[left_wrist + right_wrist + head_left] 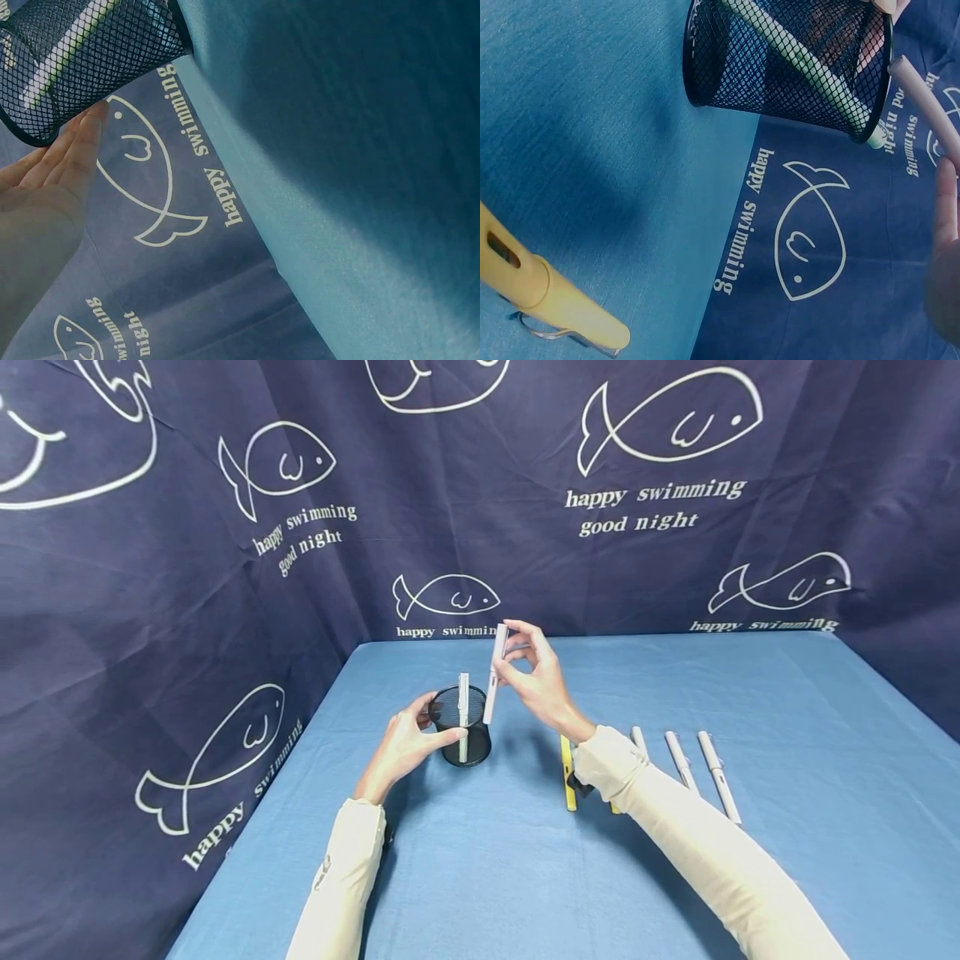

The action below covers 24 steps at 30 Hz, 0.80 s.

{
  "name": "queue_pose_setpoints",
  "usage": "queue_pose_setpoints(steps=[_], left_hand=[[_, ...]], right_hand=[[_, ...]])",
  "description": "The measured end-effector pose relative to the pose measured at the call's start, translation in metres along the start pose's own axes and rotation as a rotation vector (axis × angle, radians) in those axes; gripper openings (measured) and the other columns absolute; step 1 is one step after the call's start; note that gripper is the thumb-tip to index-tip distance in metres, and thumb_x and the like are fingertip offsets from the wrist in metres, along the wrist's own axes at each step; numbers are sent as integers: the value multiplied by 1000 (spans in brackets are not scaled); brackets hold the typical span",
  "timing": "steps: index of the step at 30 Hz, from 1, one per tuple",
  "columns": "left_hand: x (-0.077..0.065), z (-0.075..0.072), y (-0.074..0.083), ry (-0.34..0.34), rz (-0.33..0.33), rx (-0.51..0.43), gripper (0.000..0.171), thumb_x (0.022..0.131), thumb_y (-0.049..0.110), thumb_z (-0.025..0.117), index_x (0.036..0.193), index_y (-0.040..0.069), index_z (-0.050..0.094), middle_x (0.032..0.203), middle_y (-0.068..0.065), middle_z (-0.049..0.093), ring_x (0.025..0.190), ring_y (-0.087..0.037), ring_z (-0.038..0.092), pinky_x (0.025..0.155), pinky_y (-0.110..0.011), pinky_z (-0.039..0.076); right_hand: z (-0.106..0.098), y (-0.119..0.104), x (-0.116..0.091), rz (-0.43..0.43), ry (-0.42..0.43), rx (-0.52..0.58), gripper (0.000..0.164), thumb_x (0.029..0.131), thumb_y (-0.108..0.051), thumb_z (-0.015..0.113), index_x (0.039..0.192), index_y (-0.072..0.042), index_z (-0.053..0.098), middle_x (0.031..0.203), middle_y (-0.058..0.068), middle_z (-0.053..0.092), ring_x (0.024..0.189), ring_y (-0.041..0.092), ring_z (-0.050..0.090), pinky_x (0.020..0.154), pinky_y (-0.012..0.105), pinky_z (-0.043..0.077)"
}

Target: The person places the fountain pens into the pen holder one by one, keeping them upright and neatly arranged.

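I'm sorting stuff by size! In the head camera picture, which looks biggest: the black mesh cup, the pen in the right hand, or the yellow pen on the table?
1. Black mesh cup, widest by far.
2. Pen in the right hand and yellow pen: they look about equally long, and the sleeve hides part of the yellow one, so I can't rank them.

both arms in long cream sleeves (705, 843), snug at wrists; hands (540, 681) bare, no rings/watch.

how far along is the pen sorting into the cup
One white pen already stands in the black mesh cup, which the left hand steadies. The right hand holds a second pen just above the rim, not yet in. Left on the blue table: three white pens and a yellow pen beside the right sleeve.
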<state>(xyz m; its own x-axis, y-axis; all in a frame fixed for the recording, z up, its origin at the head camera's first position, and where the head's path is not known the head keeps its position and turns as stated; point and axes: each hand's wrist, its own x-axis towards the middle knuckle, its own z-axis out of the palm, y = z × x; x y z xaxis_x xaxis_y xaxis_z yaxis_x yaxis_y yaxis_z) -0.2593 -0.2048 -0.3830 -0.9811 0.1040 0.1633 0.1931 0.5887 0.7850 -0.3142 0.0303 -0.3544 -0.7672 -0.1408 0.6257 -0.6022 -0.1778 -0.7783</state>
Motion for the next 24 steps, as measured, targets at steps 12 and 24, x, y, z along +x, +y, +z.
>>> queue_pose_setpoints(steps=[12, 24], left_hand=[[1, 1, -2, 2, 10, -1, 91, 83, 42, 86, 153, 1, 46, 131, -19, 65, 122, -37, 63, 105, -48, 49], [0, 1, 1, 9, 4, 1, 87, 83, 40, 87, 152, 4, 48, 134, -18, 65, 121, -36, 64, 104, -48, 49]], right_hand=[[10, -29, -2, 19, -2, 10, 54, 92, 19, 62, 142, 14, 44, 112, 32, 49, 87, 25, 61, 68, 32, 62], [15, -30, 1, -7, 19, 24, 54, 91, 21, 61, 142, 15, 44, 111, 35, 48, 86, 24, 62, 67, 36, 62]])
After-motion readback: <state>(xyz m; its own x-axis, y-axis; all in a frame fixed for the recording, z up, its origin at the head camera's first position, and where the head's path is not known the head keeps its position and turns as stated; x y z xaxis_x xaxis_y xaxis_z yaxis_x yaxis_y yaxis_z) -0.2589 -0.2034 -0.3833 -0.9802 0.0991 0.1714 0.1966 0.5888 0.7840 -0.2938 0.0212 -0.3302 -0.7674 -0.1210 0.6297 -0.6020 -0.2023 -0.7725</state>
